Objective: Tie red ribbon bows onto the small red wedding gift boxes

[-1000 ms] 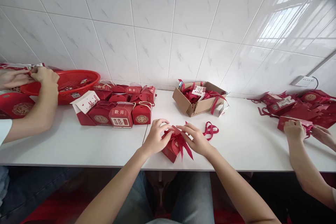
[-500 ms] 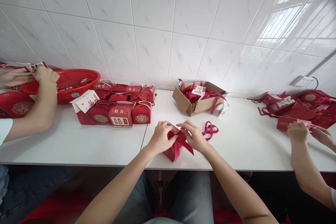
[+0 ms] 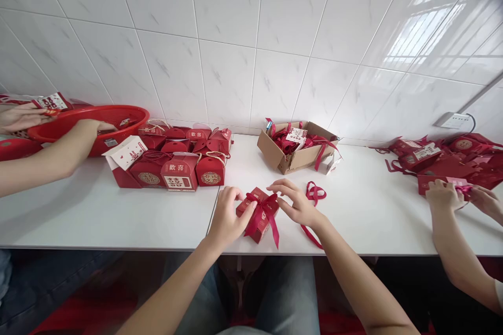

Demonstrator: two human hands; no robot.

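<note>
**Red gift box between two hands**

Left hand (image 3: 227,218) — fingers curled, clasping the left side of the red gift box (image 3: 256,231), which sits on the white tabletop (image 3: 118,214) near its front edge. Right hand (image 3: 297,205) — fingers loosely spread, tips at the box's ribbon bow (image 3: 263,205); contact unclear. Loose ribbon (image 3: 314,192) lies just beyond. Cardboard box (image 3: 293,163) stands behind, against the white tiled wall (image 3: 236,36).
</note>
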